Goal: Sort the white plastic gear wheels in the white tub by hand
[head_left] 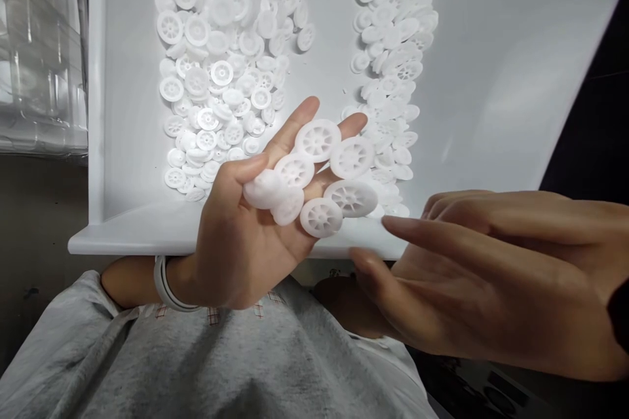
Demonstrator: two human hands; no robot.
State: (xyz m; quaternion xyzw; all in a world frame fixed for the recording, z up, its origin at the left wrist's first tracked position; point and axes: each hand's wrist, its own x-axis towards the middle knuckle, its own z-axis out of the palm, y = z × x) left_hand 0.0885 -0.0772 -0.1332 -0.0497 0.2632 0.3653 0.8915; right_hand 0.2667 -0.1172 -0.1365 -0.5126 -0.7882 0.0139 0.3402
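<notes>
My left hand is palm up over the front rim of the white tray, with several white plastic spoked discs resting on its palm and fingers. Its thumb lies against the discs nearest it. Some of these discs overlap, and most show their spokes upward. To the right, my right hand has its thumb and index finger apart, with nothing visible between them. The index fingertip is close to the discs in my left hand; whether it touches one I cannot tell.
The white tray holds a large pile of similar discs on the left and a narrower pile on the right. Clear plastic containers stand beyond its left wall. The tray's raised front rim is close to my body.
</notes>
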